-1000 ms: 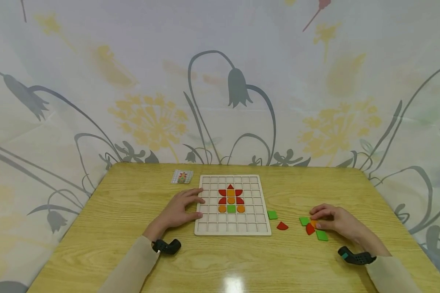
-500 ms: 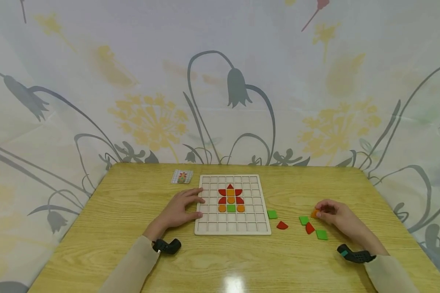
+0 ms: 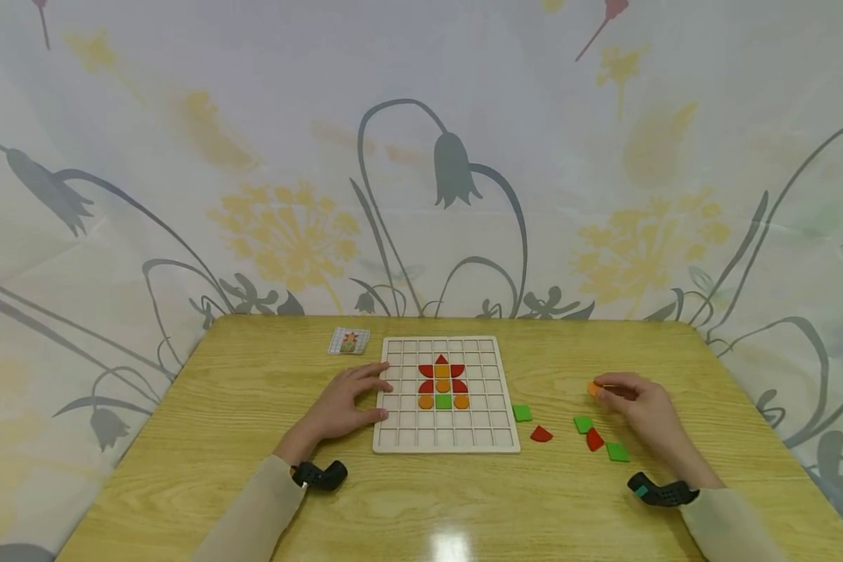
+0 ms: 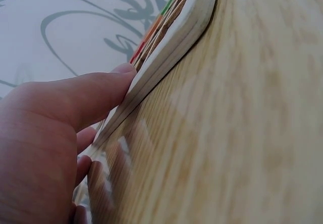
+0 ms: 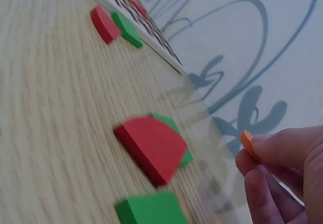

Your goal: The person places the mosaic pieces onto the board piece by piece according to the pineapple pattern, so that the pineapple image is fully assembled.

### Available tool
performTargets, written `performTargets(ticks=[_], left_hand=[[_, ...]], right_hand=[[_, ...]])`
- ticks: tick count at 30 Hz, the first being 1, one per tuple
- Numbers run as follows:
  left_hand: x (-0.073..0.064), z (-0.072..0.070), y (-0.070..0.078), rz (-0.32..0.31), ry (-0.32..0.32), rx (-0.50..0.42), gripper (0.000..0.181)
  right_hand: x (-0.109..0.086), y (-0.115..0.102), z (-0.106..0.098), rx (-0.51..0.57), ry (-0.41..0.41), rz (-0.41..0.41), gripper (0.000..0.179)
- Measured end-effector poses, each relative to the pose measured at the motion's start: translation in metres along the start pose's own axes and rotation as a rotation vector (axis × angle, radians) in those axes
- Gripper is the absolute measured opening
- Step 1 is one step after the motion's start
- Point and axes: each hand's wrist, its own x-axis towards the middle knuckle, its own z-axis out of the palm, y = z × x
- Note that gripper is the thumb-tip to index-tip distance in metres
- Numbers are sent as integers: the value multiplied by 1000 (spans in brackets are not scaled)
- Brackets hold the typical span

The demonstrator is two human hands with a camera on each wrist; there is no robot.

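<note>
Lying on the yellow wood-grain table [image 3: 379,515], the pale, square, gridded wooden board [image 3: 423,437] meets your left hand [image 3: 340,402] at its left rim, fingers spread, merely touching. Your right hand [image 3: 642,407], well apart from the board, near a flat red quarter-circle piece [image 3: 595,440], has thumb and fingertips pinching a small orange piece [image 3: 593,389].

My head view looks forward and down across the tabletop [image 3: 365,507]; both low, close wrist views share the board [image 3: 478,422].
</note>
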Motion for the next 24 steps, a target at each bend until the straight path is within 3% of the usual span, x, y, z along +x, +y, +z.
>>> performTargets(ticks=[5, 16, 24], left_hand=[[0, 0, 0, 4, -2, 5, 37], [1, 1, -1, 2, -5, 9, 36], [1, 0, 0, 11, -3, 8, 36]], right_hand=[[0, -9, 19, 104, -63, -30, 26], [0, -44, 72, 212, -220, -36, 21], [6, -60, 115, 99, -258, -219, 12]])
